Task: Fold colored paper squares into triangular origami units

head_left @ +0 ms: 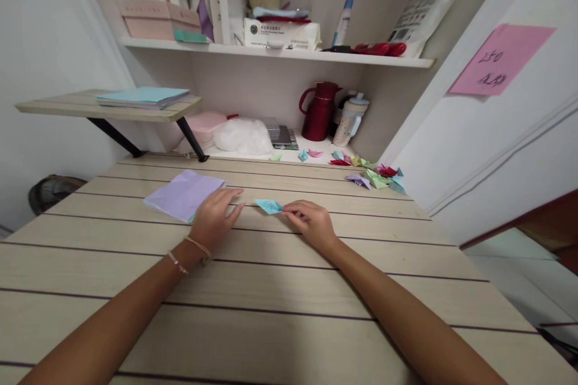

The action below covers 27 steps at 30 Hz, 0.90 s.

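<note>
A small folded light-blue paper piece (268,206) lies on the striped wooden table (271,289). My right hand (311,224) pinches its right end with closed fingertips. My left hand (215,216) rests flat on the table just left of the paper, fingers stretched out, its fingertips close to the paper's left tip. The heel of my left hand lies on the corner of a stack of lilac paper sheets (183,194).
Several finished folded paper pieces (372,175) in mixed colours lie at the table's far right. Behind stand a dark red jug (320,109), a cup (350,119) and a white bag (244,135). A side shelf (108,105) holds teal sheets. A pink note (499,59) hangs on the right wall.
</note>
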{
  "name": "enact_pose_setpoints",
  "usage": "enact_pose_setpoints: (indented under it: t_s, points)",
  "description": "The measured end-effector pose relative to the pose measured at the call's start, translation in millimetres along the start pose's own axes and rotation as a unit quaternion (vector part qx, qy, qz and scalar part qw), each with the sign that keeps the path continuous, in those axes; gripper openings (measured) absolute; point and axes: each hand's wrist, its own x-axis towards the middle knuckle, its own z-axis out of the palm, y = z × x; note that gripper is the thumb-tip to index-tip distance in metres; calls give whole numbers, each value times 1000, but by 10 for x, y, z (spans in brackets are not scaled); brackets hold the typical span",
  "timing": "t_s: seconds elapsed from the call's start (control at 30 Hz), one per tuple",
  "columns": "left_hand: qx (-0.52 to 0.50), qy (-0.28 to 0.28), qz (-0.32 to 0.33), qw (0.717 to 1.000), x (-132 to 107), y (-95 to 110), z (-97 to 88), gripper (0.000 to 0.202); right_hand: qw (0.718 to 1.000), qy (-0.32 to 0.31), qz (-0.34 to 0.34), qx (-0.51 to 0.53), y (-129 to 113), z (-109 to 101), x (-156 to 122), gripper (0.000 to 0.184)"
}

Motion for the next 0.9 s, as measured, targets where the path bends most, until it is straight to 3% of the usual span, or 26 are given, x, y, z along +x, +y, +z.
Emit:
enact_pose_setpoints:
  t_s: [0.1,0.2,0.27,0.37,0.43,0.5,0.63,0.77,0.9]
  points:
    - [198,-4,-3,980,42,-120,-173,40,997,10,15,-75,137,-160,82,17]
    - [327,-79,-73,939,56,-207,-257,33,986,85,68,-123,412,-428,171,21]
    - [365,-115,-104,918,66,-222,-290,33,969,176,124,-124,658,-665,194,26]
    - [390,-145,-138,899,96,-199,-335,37,919,319,220,-77,1047,-1037,135,37]
    - [396,-163,-149,891,116,-182,-361,38,888,373,257,-73,1265,-1240,50,39]
    - [400,-174,-149,887,129,-180,-376,38,877,390,278,-41,1423,-1374,-42,46]
    - [420,-179,-133,880,130,-213,-391,33,867,410,282,13,1553,-1434,-157,68]
    - [438,-161,-134,874,136,-226,-428,32,853,456,254,-28,1514,-1360,-142,55]
    - [409,-89,-127,899,152,-193,-478,34,864,450,222,-36,1367,-1262,-20,45]
